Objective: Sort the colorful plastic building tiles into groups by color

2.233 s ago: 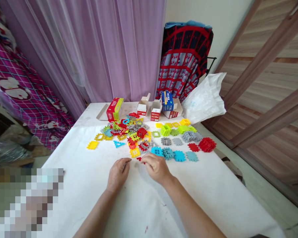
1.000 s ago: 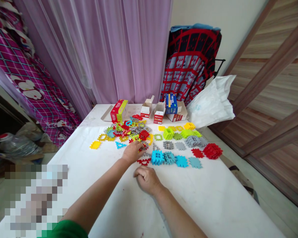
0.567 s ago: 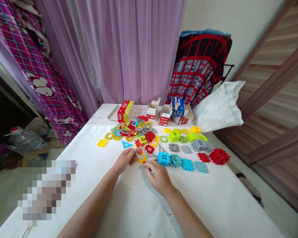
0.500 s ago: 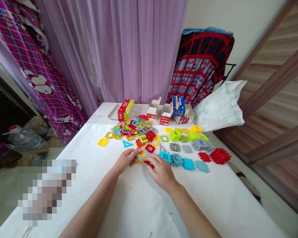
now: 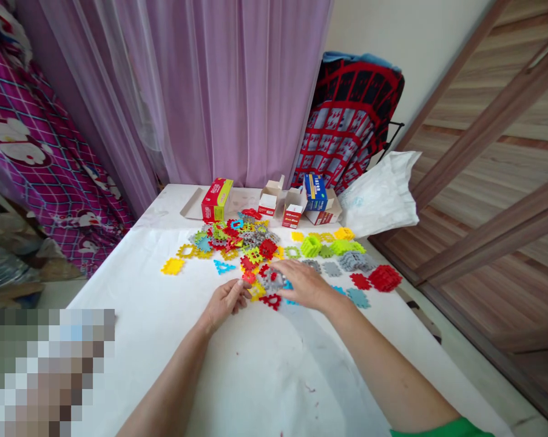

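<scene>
My right hand (image 5: 303, 285) is closed on a grey notched plastic building piece (image 5: 270, 280), holding it just above the table. Close by on the left, my left hand (image 5: 228, 298) has its thumb and fingers pinched at the edge of a yellow building piece (image 5: 257, 291). An orange-red piece (image 5: 249, 277) shows beside the left fingertips. Between the hands, nearer to me, lies a red triangular piece (image 5: 271, 301). Blue pieces (image 5: 290, 294) are partly hidden behind my right hand. Beyond both hands spreads a mixed heap of pieces (image 5: 237, 237).
Right of the heap lie groups by colour: yellow (image 5: 344, 233), green (image 5: 311, 246), grey (image 5: 354, 261) and red (image 5: 385, 278). Small open boxes (image 5: 216, 200) line the table's far edge, with a white bag (image 5: 380, 194) at the back right. A blue triangle (image 5: 223, 267) lies left.
The grey piece has come away to the right in my right hand, apart from the yellow one by my left hand. The red triangle is now uncovered. The view has shifted slightly right.
</scene>
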Available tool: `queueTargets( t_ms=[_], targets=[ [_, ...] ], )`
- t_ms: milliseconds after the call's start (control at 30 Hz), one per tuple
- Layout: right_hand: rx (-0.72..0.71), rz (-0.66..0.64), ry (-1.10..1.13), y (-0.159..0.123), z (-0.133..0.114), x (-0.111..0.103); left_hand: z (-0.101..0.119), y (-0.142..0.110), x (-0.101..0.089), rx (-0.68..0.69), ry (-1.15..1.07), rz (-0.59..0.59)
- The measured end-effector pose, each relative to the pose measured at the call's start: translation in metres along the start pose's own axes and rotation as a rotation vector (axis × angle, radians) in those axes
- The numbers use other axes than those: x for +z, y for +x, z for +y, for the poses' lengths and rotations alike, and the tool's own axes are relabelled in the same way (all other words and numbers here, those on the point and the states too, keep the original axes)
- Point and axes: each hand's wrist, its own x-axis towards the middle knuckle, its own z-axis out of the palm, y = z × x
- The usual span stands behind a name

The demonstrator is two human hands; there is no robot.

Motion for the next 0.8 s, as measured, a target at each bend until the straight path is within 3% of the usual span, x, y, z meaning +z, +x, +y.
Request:
queueTargets(
  t_ms=[133, 267, 433, 800],
  targets=[
    [0.308, 0.012, -0.152, -0.019, 0.07, -0.034, 0.002, 0.003, -0.001, -0.018, -0.043, 0.021],
    [0.349, -0.139, -0.182, -0.033, 0.114, -0.034, -0.002, 0.005, 0.0, -0.019, -0.061, 0.034],
    [0.32, -0.208, -0.188, -0.033, 0.124, -0.02, -0.009, 0.006, -0.001, 0.005, -0.051, 0.026],
    [0.28, -0.305, -0.239, -0.022, 0.125, -0.013, -0.006, 0.008, 0.001, -0.008, -0.051, 0.054]
  ],
)
